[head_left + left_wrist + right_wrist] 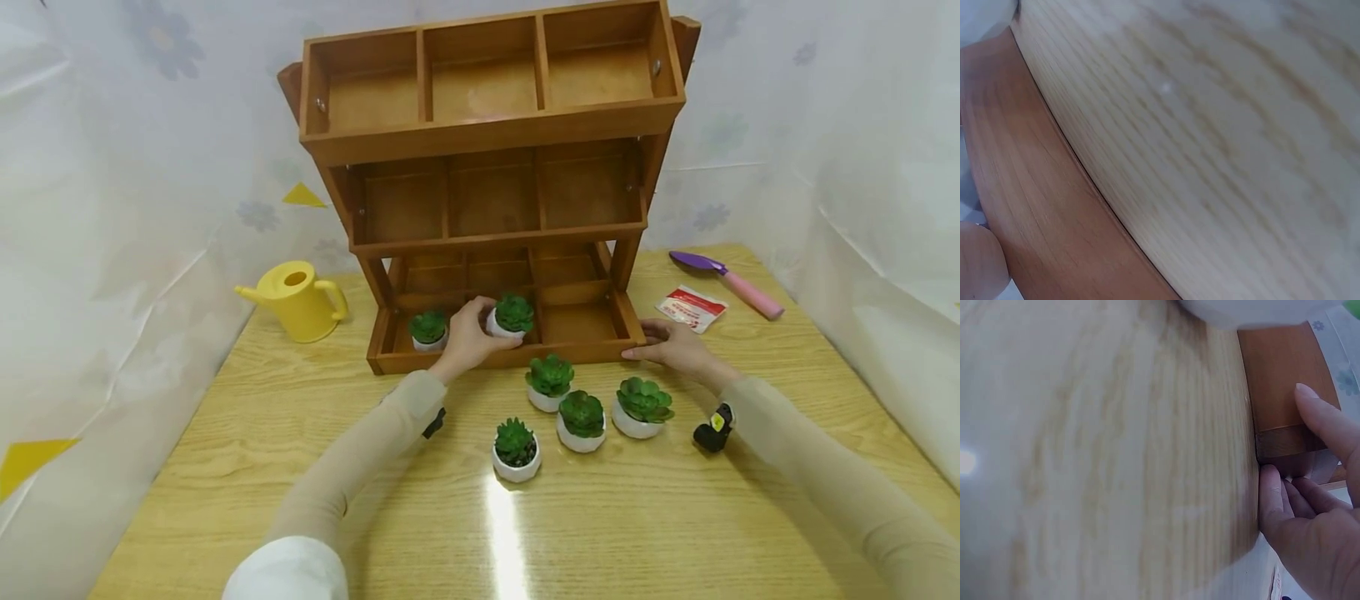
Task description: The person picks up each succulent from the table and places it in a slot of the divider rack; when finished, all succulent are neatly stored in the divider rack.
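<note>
My left hand (469, 340) grips the white pot of a small artificial succulent (514, 313) at the middle compartment of the bottom tier. Whether that pot touches the compartment floor is hidden. To its left, another potted succulent (429, 330) sits in the left compartment. My right hand (678, 346) holds the front right corner of the three-tier wooden shelf (495, 243); in the right wrist view the thumb (1319, 412) lies on its front board and the fingers curl against its side. Only a fingertip (982, 262) shows in the left wrist view, by the wooden board (1054, 187).
Several potted succulents stand on the table before the shelf, including one (516, 450) nearest me and one (641, 407) at the right. A yellow watering can (300, 304) is left of the shelf. A red-and-white packet (692, 308) and a purple-and-pink trowel (738, 287) lie right.
</note>
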`<state>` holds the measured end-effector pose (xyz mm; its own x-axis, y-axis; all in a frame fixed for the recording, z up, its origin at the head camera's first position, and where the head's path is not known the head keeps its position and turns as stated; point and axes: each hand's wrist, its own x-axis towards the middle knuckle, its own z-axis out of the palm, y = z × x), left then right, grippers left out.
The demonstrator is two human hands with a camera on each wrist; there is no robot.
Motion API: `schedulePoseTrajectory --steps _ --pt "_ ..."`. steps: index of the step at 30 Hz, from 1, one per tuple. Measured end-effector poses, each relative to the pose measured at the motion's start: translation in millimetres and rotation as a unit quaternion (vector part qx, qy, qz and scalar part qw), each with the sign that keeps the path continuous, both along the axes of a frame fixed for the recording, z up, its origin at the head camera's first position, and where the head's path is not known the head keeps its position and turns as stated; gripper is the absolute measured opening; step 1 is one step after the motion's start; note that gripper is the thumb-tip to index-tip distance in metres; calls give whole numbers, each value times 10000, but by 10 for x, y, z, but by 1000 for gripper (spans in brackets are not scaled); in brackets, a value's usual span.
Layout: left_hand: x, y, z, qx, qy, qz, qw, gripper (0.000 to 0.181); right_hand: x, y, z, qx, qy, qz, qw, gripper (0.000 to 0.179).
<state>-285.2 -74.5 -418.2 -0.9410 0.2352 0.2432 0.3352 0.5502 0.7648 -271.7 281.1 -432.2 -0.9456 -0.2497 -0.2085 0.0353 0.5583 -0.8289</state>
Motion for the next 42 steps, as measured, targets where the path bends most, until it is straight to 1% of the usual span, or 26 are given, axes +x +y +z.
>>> schedulePoseTrajectory --steps 4,9,13,23,29,34,38,42 --pt "-21 -2 -9 -139 26 -14 9999 64 -7 3 -11 78 44 -46 9999 89" --pt "-27 -16 -11 -340 30 -14 9994 65 -10 -17 -9 -43 -27 -15 10000 90" --pt "-28 -9 -1 -415 -9 -37 9991 65 -5 -21 -2 -41 3 -22 10000 89" --pt "-29 26 7 -695 -411 168 9966 64 -46 7 -39 -77 -12 2 10000 89" --pt "-33 56 34 -922 -707 224 9930 66 -46 4 -33 -30 -2 39 10000 90" --pt "-52 62 54 -1113 -1076 221 9877 72 -38 -6 -32 -32 14 30 10000 89" --pt "-65 51 82 -1156 -1264 153 9851 76 -26 -7 -26 3 34 3 10000 89" --pt "-70 38 135 -1187 -1442 53 9824 81 -18 -5 -19 25 28 -20 10000 91"
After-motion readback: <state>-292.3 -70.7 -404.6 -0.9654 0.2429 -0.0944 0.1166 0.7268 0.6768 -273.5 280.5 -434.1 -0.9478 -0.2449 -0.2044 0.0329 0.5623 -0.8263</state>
